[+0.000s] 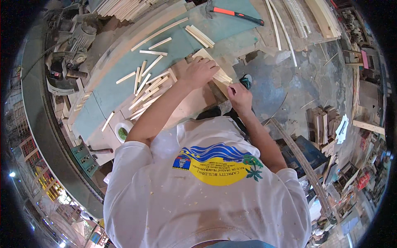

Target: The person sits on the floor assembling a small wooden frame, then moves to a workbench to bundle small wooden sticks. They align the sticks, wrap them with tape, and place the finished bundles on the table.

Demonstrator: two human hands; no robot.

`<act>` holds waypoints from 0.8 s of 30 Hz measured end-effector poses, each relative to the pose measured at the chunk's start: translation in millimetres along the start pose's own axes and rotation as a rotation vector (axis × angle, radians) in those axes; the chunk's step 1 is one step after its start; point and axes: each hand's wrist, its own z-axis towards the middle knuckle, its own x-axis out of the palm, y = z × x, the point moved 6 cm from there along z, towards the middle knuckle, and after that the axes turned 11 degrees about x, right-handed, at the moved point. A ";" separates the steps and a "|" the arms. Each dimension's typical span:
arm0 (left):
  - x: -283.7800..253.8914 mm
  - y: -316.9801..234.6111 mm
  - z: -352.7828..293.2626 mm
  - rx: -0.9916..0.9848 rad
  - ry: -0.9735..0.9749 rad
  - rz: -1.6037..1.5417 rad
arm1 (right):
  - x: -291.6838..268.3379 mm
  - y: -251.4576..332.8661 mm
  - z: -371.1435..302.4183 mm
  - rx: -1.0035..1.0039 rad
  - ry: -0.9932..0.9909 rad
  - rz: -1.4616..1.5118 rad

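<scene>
A small bundle of pale wooden strips lies on a flat light wooden board at the table's right edge. My left hand is closed over the far end of the strips, fingers curled down onto them and the board. At their near end, my right hand is closed with the thumb and finger at the strip tips; its grip is partly hidden. Many loose short wooden sticks are scattered left of my left forearm. Two or three more strips lie together beyond the board.
A hammer with an orange and black handle lies at the far side. To the left are a motor, a white ring-shaped item with green inside, and a dark-handled tool. Stacked wood offcuts stand on the floor at right.
</scene>
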 end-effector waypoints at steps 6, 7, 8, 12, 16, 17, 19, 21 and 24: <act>-1.0 -0.5 9.6 0.043 0.108 0.067 | -8.8 9.7 7.6 0.039 0.042 -0.074; -0.1 0.1 9.5 0.045 0.104 0.090 | -17.4 26.6 12.1 -0.046 -0.003 -0.128; 1.2 -0.3 10.8 0.049 0.099 0.110 | -23.9 40.5 14.5 -0.129 -0.051 -0.185; -1.4 -2.6 12.7 0.075 0.109 0.172 | -4.9 58.4 35.7 -0.169 0.124 -0.369; -23.2 -4.4 15.2 0.063 0.287 0.261 | 14.0 72.2 55.3 -0.198 0.283 -0.450; -30.0 -6.3 14.7 0.065 0.310 0.287 | 20.2 72.2 58.0 -0.227 0.292 -0.416; -53.0 -11.6 9.7 0.030 0.192 0.316 | 31.5 71.8 63.0 -0.296 0.306 -0.324; -87.3 -21.1 4.4 -0.037 -0.091 0.330 | 35.6 71.2 70.1 -0.372 0.315 -0.208; -152.9 -21.5 -16.8 -0.168 -0.539 0.085 | 26.2 58.0 86.2 -0.171 0.349 0.124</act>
